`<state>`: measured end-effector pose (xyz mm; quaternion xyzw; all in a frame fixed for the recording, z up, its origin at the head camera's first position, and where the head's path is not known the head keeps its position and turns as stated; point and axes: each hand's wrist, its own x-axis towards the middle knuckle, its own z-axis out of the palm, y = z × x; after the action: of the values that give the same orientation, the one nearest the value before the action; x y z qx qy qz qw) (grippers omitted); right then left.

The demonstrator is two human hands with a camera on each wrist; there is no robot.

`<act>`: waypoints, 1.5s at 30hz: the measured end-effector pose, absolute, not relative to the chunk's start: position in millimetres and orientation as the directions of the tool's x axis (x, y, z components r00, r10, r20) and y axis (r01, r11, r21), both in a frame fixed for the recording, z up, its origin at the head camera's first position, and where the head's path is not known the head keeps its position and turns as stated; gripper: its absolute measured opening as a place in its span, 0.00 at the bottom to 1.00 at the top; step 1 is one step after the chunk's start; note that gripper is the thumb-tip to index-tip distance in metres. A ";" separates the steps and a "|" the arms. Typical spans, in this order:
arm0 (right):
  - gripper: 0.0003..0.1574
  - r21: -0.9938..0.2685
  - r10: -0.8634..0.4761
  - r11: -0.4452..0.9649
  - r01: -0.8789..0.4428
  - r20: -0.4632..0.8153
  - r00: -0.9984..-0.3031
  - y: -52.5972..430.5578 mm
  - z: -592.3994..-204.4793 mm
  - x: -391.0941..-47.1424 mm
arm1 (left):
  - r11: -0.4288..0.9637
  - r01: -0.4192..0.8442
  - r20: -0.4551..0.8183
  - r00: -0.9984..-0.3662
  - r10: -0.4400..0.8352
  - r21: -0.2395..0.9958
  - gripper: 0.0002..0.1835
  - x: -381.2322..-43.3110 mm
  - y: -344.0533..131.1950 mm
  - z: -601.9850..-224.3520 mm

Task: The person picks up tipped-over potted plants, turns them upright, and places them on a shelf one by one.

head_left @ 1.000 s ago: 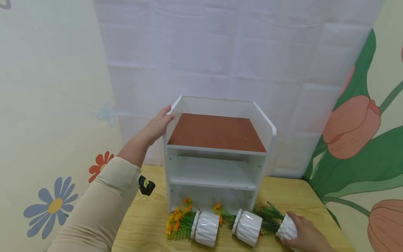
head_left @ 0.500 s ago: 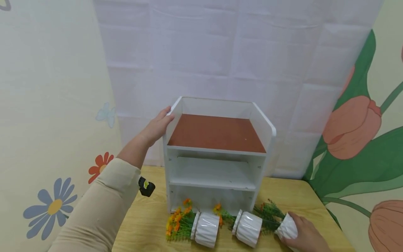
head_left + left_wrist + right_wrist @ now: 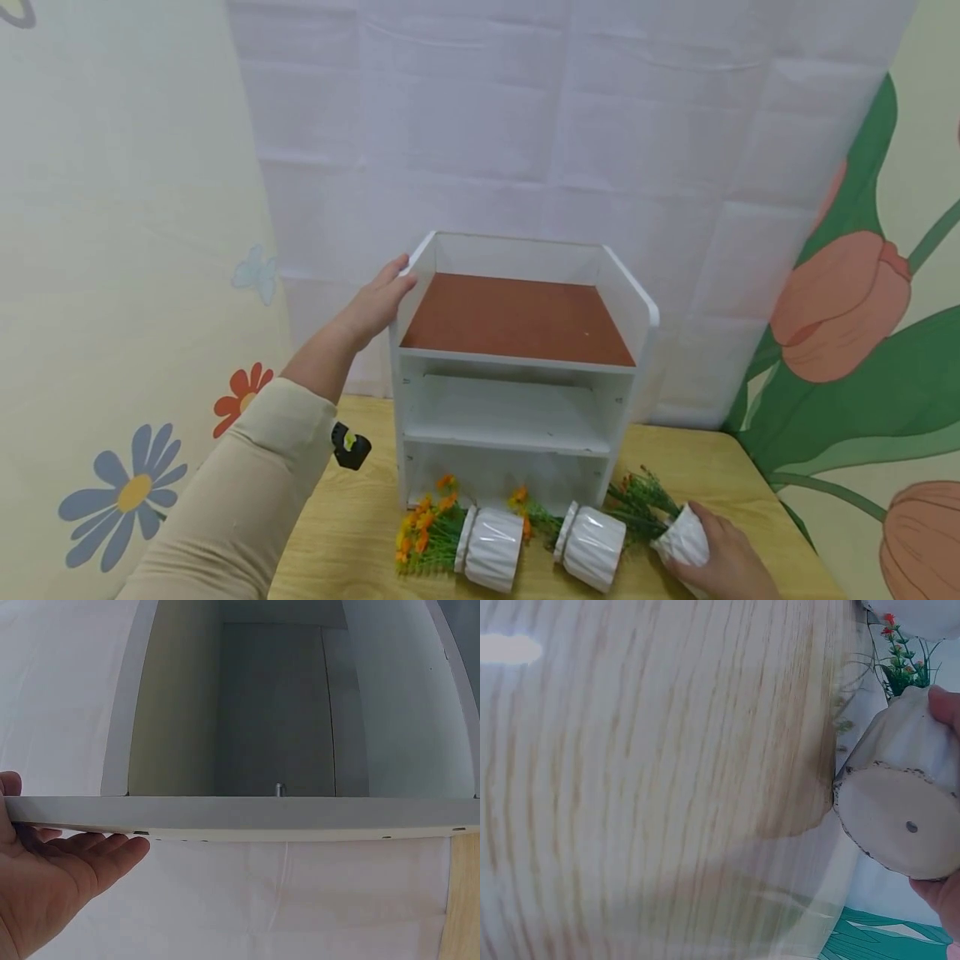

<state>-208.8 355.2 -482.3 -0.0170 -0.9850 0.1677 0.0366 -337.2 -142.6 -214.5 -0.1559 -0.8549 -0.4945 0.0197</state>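
Observation:
My left hand [image 3: 373, 304] grips the left side panel of a white shelf unit [image 3: 517, 360], the thumb on the inner side. In the left wrist view its fingers [image 3: 109, 859] lie along the panel's outer face. At the lower right, my right hand [image 3: 727, 557] holds a small white flowerpot [image 3: 685, 540] by its base end. The pot lies tilted, its green plant [image 3: 641, 502] with small red blooms pointing left and away. In the right wrist view the pot's round bottom [image 3: 900, 821] with a small hole faces the camera; most of the hand is out of frame.
Two more white pots, one [image 3: 491, 548] with orange and yellow flowers [image 3: 422, 529] and one [image 3: 592, 546] with orange blooms, lie on their sides before the shelf unit. All stand on a wooden table [image 3: 337, 517]. A white cloth [image 3: 487, 125] hangs behind.
My right hand has turned its pot slightly, and the plant's tip has swung a little up and to the right. The left hand still holds the panel.

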 end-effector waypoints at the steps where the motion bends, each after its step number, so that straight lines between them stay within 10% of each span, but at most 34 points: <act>1: 0.64 -0.336 0.047 0.942 0.020 0.073 -0.996 355.2 -482.6 -209.1 | 0.462 0.286 0.188 -0.951 0.246 0.840 0.37 -336.9 -142.3 -214.6; 45: 0.63 -0.395 0.132 0.918 0.019 0.260 -0.956 355.8 -498.8 -205.7 | 0.445 0.286 0.189 -0.950 0.250 0.849 0.36 -340.3 -134.9 -214.0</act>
<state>-205.7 355.8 -498.8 -0.0388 -0.9690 0.1982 0.1423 -340.3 -134.9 -214.0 -0.1577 -0.8497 -0.5028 0.0176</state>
